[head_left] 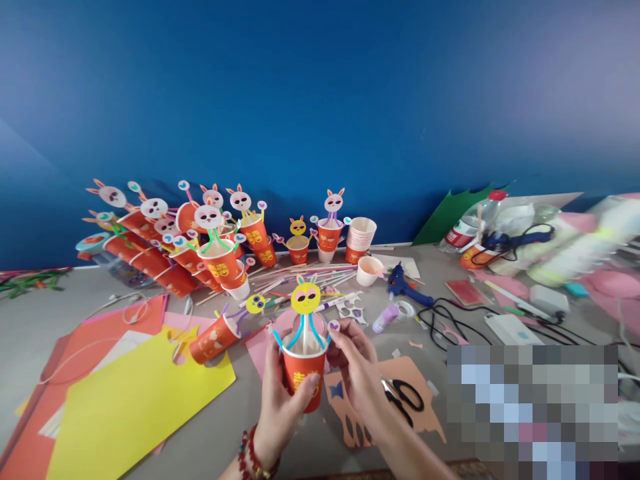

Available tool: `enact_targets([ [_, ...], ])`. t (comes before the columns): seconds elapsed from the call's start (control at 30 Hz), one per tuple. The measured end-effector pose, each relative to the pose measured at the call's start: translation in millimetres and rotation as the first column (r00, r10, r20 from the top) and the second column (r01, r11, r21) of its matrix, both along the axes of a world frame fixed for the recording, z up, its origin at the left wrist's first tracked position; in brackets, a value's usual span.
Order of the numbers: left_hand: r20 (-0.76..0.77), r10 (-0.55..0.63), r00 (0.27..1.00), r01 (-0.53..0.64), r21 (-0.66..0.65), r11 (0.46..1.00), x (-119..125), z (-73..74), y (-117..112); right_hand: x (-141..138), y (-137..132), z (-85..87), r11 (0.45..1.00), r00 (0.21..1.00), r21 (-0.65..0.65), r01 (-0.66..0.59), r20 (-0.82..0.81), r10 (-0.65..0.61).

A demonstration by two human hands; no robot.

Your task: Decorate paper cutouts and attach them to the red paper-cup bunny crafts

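My left hand (283, 390) is wrapped around a red paper cup (304, 367) with yellow lettering, held upright over the table. From the cup rises a round yellow paper face (305, 298) with rabbit ears, and blue bent strips (315, 331) spread beneath it. At the cup's right rim, the fingertips of my right hand (354, 353) pinch a small white paper disc (334, 326) with a purple mark. Below my right hand lies cut peach paper (395, 373) with black-handled scissors (407, 395) on it. A similar cup (215, 339) lies tipped over to the left.
Several decorated cups (220, 267) stand stacked at the back left, near a stack of white-rimmed cups (361, 233). A blue glue gun (407, 287), a purple glue stick (385, 319) and black cables (457, 320) lie to the right. Yellow paper (140, 400) covers the left front.
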State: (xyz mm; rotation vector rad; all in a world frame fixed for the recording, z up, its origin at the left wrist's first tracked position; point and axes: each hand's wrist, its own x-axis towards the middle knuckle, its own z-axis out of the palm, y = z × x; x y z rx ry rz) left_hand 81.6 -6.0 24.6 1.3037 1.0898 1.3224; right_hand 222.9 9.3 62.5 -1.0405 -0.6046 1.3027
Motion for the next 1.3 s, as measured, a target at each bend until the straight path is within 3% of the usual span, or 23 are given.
enact_targets([
  [0.13,-0.001,0.006,1.0,-0.006,-0.007,1.0,0.3,-0.2,-0.4,0.4,-1.7,1.6,0.998,0.997,0.029,-0.06,-0.052,0.062],
  [0.47,0.003,0.01,1.0,-0.01,0.014,1.0,0.1,1.4,-0.4,-2.7,0.2,4.0,0.996,0.992,0.045,-0.076,-0.099,0.08],
  [0.8,-0.011,0.003,1.0,-0.003,0.037,0.999,2.0,9.9,0.0,-2.1,2.9,3.2,0.998,0.988,0.044,-0.038,-0.145,0.045],
  [1.17,-0.022,-0.015,1.0,0.016,0.054,0.998,1.9,9.0,0.0,0.2,3.1,0.8,0.997,0.987,0.062,-0.048,-0.148,0.057],
  [1.3,0.014,0.003,1.0,-0.003,0.0,1.0,0.5,5.6,0.4,4.5,0.8,-3.2,0.988,0.988,0.101,-0.114,-0.094,0.124],
])
